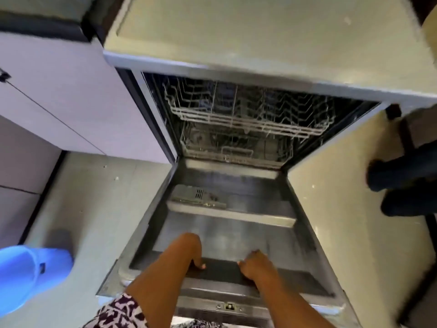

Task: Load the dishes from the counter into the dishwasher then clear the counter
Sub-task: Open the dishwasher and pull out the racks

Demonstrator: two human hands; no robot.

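The pale table (pixel 260 31) fills the top of the view, and none of the dishes show on the part that can be seen. Below it the dishwasher (pixel 155 114) stands open, its steel door (pixel 236 233) lowered toward the person. It looks about level, though the wide lens makes that hard to judge.

Inside, the upper rack (pixel 236 116) and the lower rack (pixel 236 152) are both pushed fully in. Blur hides whether anything sits in them.

A blurred blue object (pixel 28 275) lies on the floor (pixel 82 209) just beside the door's left corner.

The left hand (pixel 197 260) and the right hand (pixel 254 263) sit near each other on the dark band near the door's top edge. The fingers of both are curled down onto the door, holding it and nothing else.

Further up the door lies the detergent dispenser (pixel 198 197), and the latch (pixel 229 306) is at the near edge.

The main risks look like these:
- Letting go before the door is fully down would let it drop and jar the hinges.
- Leaning weight on the door would strain the hinges in the same way.
- With the door out across the floor, a shin could catch it when the person comes back carrying dishes.
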